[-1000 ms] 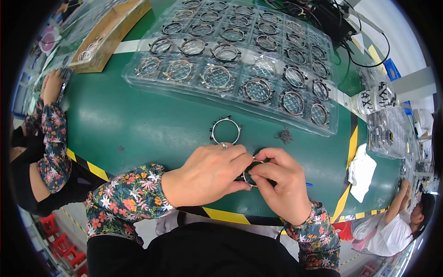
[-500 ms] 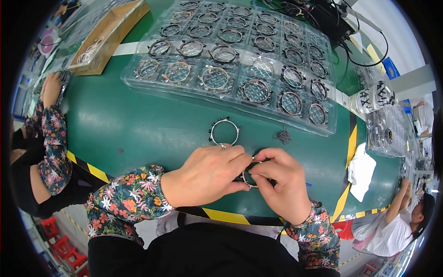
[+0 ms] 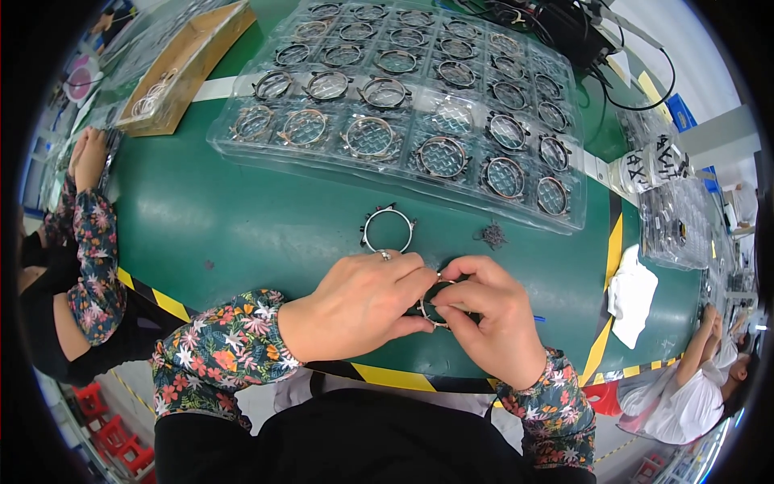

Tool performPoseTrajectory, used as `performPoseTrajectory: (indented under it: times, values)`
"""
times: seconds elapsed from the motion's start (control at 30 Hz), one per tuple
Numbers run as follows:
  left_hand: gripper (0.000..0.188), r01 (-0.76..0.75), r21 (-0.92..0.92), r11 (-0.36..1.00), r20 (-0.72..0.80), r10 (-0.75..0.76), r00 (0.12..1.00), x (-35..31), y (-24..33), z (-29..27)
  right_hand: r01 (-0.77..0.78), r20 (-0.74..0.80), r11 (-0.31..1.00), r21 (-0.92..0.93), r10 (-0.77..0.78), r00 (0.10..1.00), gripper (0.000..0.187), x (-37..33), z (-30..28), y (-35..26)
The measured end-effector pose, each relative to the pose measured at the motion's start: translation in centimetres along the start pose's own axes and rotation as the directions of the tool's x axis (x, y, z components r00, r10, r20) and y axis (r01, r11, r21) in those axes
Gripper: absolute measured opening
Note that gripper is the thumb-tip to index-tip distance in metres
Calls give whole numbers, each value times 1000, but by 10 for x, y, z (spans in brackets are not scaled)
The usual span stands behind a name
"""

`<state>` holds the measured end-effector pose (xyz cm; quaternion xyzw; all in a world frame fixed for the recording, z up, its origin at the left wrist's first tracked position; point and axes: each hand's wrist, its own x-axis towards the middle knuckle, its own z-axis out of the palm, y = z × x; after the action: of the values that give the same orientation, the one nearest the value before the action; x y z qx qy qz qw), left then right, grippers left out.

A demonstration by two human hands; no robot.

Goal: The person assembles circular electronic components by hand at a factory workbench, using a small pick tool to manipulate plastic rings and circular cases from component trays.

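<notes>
Between my two hands, low over the green table, is a round metal watch case ring, partly covered by fingers. My left hand pinches its left side with the fingers closed. The thumb and fingertips of my right hand press at its right and upper edge; whether they also hold a small part is hidden. Just beyond my left hand, a second silver watch case ring with dark lugs lies flat. To its right sits a small pile of tiny dark parts.
A clear plastic tray with several rows of rings fills the far side. A cardboard box stands far left, a white cloth at right. Striped tape lines the near edge. Co-workers sit at left and right.
The view has shifted slightly, so the table things sit a little further left. My hands keep nearly the same pose around the ring.
</notes>
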<state>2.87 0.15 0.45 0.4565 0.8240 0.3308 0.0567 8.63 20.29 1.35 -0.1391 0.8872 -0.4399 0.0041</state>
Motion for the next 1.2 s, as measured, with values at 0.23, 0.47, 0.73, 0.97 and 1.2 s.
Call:
performPoseTrajectory:
  times: [0.23,0.47,0.73,0.97,1.2]
  values:
    - [47,4,-3,1000,7,-4,1000,0,0,-1,-50,-17,990,133,53,998,13,3,-1,-1]
    - [49,8,-19,1000,5,-8,1000,1,0,-4,-218,37,929,299,217,975,11,3,-13,-4]
    - [40,22,-155,988,-21,-25,999,2,-1,-7,-271,84,896,351,258,962,9,3,-20,-4]
    - [22,-51,-238,970,-107,27,994,4,-2,-4,-243,105,890,387,219,970,9,3,-17,-6]
    - [9,-59,-329,943,-137,15,990,6,-2,-10,-222,91,895,388,203,975,9,3,-19,-6]
